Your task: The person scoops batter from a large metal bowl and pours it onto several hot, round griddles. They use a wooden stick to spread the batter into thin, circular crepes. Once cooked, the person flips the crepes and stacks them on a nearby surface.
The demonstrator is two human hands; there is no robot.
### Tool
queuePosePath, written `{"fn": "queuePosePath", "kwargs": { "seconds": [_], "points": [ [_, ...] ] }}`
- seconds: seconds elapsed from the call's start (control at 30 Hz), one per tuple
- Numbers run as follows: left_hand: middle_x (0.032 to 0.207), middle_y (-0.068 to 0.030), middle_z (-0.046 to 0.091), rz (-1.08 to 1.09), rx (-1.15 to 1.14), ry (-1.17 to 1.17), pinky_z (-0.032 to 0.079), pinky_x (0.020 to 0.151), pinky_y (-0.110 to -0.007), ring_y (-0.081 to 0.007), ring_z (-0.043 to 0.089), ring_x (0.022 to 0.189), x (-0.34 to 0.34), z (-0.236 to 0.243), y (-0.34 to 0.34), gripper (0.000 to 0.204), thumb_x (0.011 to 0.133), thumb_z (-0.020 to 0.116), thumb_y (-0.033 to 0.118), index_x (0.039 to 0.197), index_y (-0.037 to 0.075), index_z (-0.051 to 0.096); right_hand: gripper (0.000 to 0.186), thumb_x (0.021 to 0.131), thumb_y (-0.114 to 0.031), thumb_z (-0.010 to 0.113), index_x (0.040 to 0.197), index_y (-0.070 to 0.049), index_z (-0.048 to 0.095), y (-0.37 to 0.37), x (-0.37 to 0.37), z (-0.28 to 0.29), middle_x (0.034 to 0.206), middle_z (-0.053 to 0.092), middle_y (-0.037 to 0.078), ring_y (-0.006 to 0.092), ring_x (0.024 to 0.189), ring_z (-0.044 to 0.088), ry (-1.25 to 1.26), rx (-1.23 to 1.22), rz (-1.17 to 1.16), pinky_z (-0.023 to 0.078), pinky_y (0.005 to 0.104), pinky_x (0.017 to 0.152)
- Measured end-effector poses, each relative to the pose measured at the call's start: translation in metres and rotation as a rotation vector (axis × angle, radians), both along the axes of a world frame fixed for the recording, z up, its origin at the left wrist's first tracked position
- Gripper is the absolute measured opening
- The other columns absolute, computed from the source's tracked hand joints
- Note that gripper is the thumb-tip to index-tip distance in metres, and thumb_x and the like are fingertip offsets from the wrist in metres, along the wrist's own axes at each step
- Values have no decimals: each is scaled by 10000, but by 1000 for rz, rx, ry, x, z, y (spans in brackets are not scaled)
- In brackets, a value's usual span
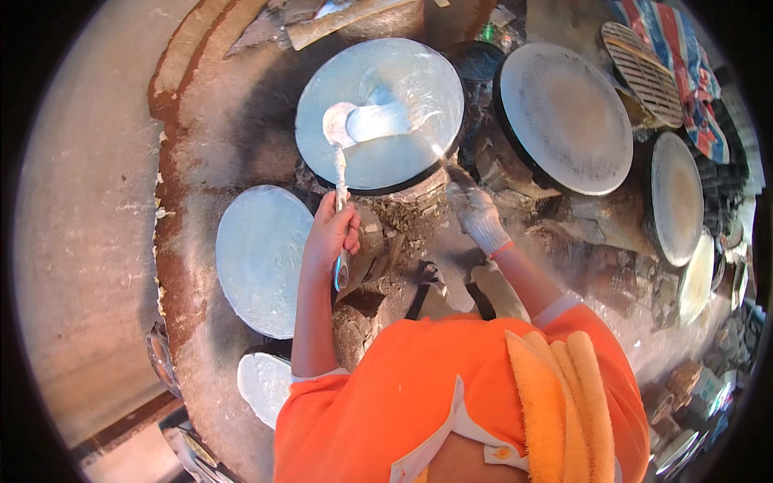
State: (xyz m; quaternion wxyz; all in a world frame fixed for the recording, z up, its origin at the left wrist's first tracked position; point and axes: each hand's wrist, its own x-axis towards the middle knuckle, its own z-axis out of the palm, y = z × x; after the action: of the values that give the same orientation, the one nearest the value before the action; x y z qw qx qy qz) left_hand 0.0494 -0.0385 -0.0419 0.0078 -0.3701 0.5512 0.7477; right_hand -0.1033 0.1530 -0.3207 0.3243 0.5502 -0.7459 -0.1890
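My left hand (331,233) is wrapped round the long handle of a ladle (341,165) coated in white batter. Its round head rests over a large round griddle (378,167), and a thick white streak of batter (380,121) runs from it to the right. A thin, pale film covers much of the griddle's top. At the griddle's near right edge is my right hand (478,216), in a pale knitted glove. Motion smears its fingers, and a dark shape at their tips cannot be made out.
More round griddles stand around me: one at the right (568,121), another farther right (676,199) and a pale-topped one at the left (264,262). A slatted round rack (642,74) leans by a striped woven bag (672,48). Wood pieces (346,22) lie behind.
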Motion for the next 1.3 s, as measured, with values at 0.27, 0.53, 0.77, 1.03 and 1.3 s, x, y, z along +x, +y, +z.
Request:
{"fn": "queuePosePath", "kwargs": {
  "seconds": [0.27,0.53,0.77,1.03,1.3],
  "points": [
    [716,-46,432,286,1020,595,317,353,-228,-80,357,387,22,-27,19,367,956,346,188,1241,-42,329,416,925,-236,437,1328,-140,399,-13,8,188,815,548,34,107,687,505,-2179,-302,-542,462,231,628],
    [716,-50,367,261,1093,860,325,352,-232,-74,337,380,-3,81,34,389,981,247,165,1229,-121,337,435,874,-339,507,1296,-256,441,-22,-68,208,1162,576,112,272,1045,561,-1507,-165,-678,451,356,839],
    [728,-42,382,124,900,717,324,349,-212,-52,328,377,-38,97,2,371,979,262,157,1227,-103,351,292,914,-108,456,1183,-74,564,-41,-66,86,839,595,0,83,522,418,-1561,-640,68,391,188,472],
    [702,6,394,-136,426,509,290,306,-161,-1,282,353,-105,89,36,344,985,276,185,1229,-26,395,264,874,-234,532,1056,-45,568,47,-31,207,874,607,126,236,782,596,-1516,-608,-145,495,286,663],
    [687,1,434,-429,413,439,276,333,-180,-18,292,373,-184,93,188,232,969,359,201,1145,86,458,250,860,-330,553,826,-84,532,236,-88,158,549,467,-14,100,410,412,-1840,-1948,-885,342,275,361]
  ]
}}
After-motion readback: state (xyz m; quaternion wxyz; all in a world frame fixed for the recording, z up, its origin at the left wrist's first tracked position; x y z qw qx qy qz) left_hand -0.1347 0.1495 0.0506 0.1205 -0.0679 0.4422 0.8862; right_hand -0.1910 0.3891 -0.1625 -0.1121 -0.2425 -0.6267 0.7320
